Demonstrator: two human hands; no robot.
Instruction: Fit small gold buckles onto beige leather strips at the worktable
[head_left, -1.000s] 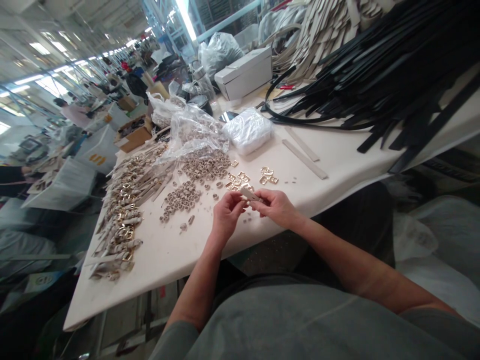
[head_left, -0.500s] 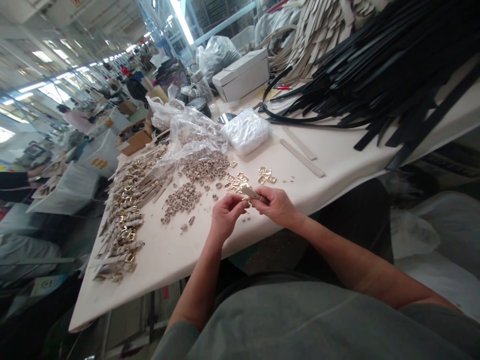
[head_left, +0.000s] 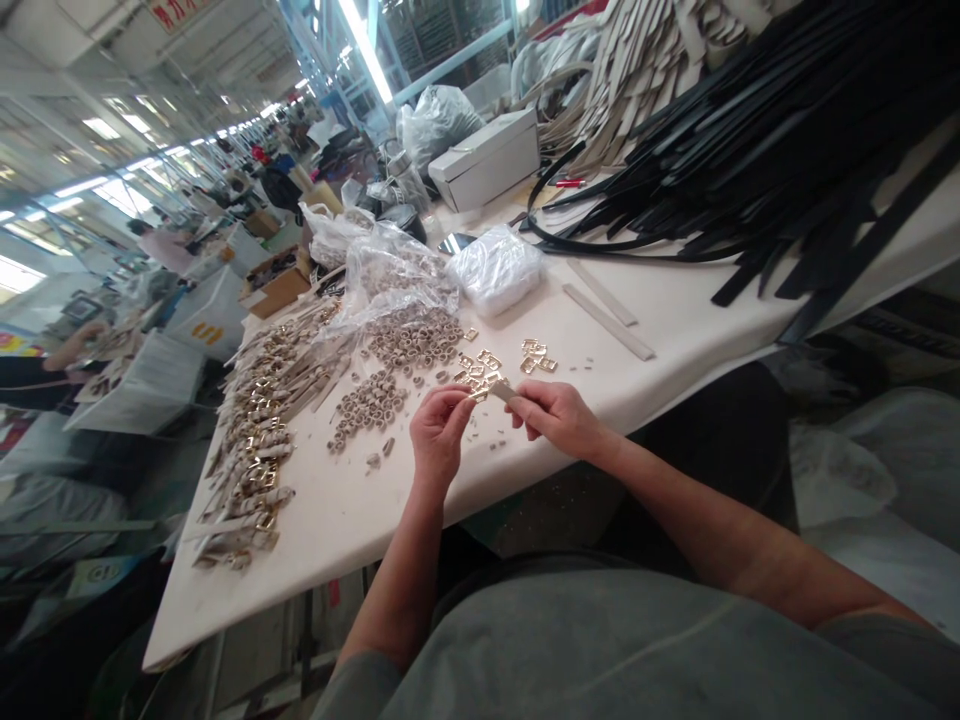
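My left hand (head_left: pixel 439 430) pinches a small gold buckle (head_left: pixel 478 395) between thumb and fingertips. Close to it on the right, my right hand (head_left: pixel 559 415) grips a short beige strap (head_left: pixel 502 391), its end pointing toward the buckle. Whether strap and buckle touch, I cannot tell. Just behind the hands lies a cluster of gold buckles (head_left: pixel 486 362), with a smaller group of gold buckles (head_left: pixel 535 355) to the right. Many beige strap loops (head_left: pixel 367 408) are heaped left of my left hand.
Finished-looking straps with buckles (head_left: pixel 259 440) line the table's left side. Behind the loops sit a clear plastic bag (head_left: pixel 390 265), a wrapped white packet (head_left: pixel 496 268) and a white box (head_left: pixel 487 160). Black straps (head_left: pixel 720 150) hang over the right. Two flat strips (head_left: pixel 609 320) lie nearby.
My hands have moved apart, the left one shifting left with the buckle. The strap in my right hand now stands clear of my left fingers. The camera view has shifted slightly.
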